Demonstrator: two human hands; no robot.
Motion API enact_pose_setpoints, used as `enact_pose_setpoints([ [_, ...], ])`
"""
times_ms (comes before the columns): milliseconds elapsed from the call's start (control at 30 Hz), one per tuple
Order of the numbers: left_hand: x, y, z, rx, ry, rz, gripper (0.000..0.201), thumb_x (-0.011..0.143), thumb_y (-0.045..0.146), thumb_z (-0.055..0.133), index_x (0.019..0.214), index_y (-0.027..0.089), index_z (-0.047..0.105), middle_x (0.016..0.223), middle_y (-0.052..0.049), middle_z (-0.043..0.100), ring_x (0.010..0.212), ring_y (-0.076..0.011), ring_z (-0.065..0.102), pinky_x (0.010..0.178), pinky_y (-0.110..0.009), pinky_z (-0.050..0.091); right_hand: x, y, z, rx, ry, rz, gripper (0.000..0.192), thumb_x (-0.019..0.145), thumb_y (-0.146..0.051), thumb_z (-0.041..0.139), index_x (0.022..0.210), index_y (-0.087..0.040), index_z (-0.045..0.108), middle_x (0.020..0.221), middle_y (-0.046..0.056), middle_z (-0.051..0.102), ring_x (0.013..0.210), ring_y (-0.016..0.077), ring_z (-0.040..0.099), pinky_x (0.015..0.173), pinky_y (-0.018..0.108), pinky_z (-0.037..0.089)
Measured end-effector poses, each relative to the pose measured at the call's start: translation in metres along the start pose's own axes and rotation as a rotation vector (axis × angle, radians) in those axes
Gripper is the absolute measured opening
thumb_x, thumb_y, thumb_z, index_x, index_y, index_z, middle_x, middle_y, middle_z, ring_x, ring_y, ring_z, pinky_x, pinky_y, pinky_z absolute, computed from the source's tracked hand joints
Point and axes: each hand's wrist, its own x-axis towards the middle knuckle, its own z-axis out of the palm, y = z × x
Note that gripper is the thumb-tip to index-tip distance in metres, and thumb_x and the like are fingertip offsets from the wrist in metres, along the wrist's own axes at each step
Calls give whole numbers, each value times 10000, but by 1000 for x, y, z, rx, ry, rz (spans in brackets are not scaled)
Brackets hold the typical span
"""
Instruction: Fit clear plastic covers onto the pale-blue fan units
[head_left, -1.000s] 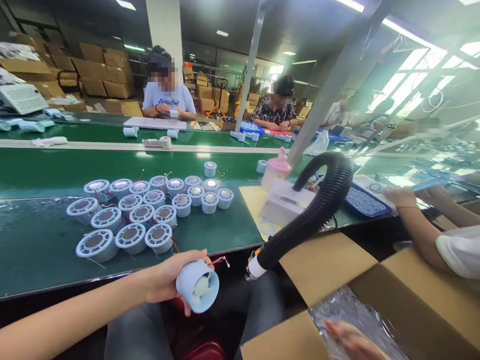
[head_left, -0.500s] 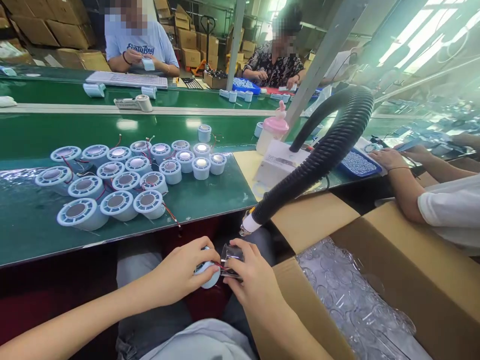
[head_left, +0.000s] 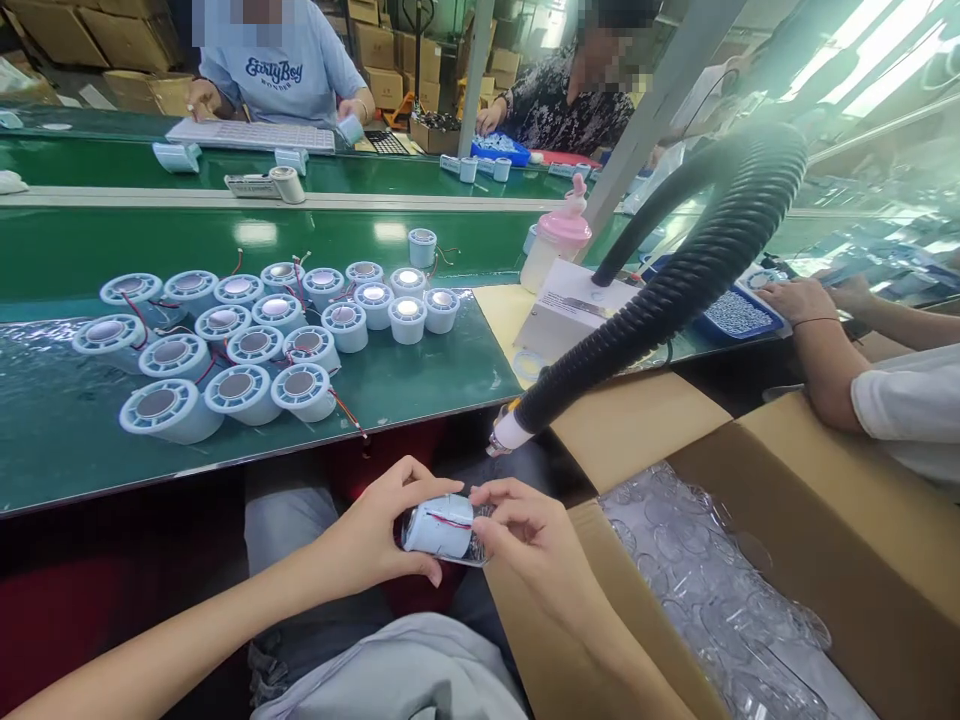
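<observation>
Above my lap, my left hand is closed around a light-blue cylindrical part lying on its side, with a thin red and dark wire along it. A clear plastic cup surrounds at least the part's right end; how far it reaches to the left is hard to see. My right hand has its fingers bent at the cup's right end, close to the wire's end. Whether its fingertips pinch the cup or the wire cannot be made out. Several similar blue cylinders stand on the green bench.
On my right stands an open cardboard box with clear plastic cups. A black corrugated hose arches over the bench from a white box. A pink-lidded bottle stands behind. Co-workers sit opposite and to the right.
The blue cylinder and the clear cup, side by side before, now overlap, with the cylinder inside the cup. My left hand has turned, showing the cylinder's side and wire.
</observation>
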Motion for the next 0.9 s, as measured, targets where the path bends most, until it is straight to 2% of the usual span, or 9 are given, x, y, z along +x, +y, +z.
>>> enact_pose_setpoints([
  [133,1,2,-1,-100,-85,21,702,599,320,833,1247,307,562,1276,-81,518,1195,-298,480,1043,-469,367,4,5,-2,143,35,42,266,696,-337,708,474,-197,661,879,85,706,893,229,645,744,314,522],
  [233,0,4,-1,-331,-127,-65,640,665,230,786,1251,296,539,1286,-73,539,1165,-274,527,992,-439,437,5,11,-6,288,-10,55,266,691,-424,735,536,-210,705,934,87,725,928,248,661,802,366,536],
  [300,-2,4,1,-514,-140,-147,605,686,206,766,1239,272,530,1266,-71,553,1109,-250,569,958,-412,467,2,14,-9,306,-96,4,218,665,-446,764,700,-231,752,1073,90,707,1027,277,642,831,397,543],
  [400,-5,1,4,-725,-128,-206,594,685,223,772,1222,237,518,1200,-68,588,1044,-224,595,913,-376,489,-4,18,-12,29,-180,-195,377,641,-328,812,1002,-266,724,1283,96,601,1180,292,559,955,425,489],
  [467,-8,-1,6,-805,-134,-232,611,700,267,764,1246,230,491,1151,-74,600,962,-211,615,793,-331,532,-9,21,-12,-170,-176,-321,423,684,-244,784,1094,-264,679,1315,103,574,1190,269,554,1005,405,455],
  [567,-11,0,7,-802,-164,-255,706,712,329,755,1326,240,419,1085,-81,615,850,-202,634,651,-283,537,-14,24,-12,-217,-163,-374,379,738,-233,740,1101,-241,631,1313,113,574,1180,247,567,990,373,472],
  [633,-13,3,5,-734,-171,-236,752,701,322,770,1353,262,402,1114,-79,614,905,-218,638,724,-307,540,-15,24,-13,-174,-164,-344,373,745,-237,736,1091,-236,595,1318,110,569,1203,245,548,1005,373,459],
  [767,-15,11,0,-597,-144,-142,732,698,259,779,1343,321,439,1320,-68,528,1120,-258,576,921,-365,495,-18,22,-14,-81,-184,-237,428,729,-250,755,1108,-239,557,1313,104,569,1221,255,529,1011,384,452],
  [900,-18,14,-2,-530,-136,-47,705,688,227,785,1322,280,481,1362,-96,502,1197,-285,529,978,-401,466,-21,18,-13,52,-230,-137,468,701,-250,781,1107,-249,550,1286,82,585,1174,242,562,959,351,495],
])
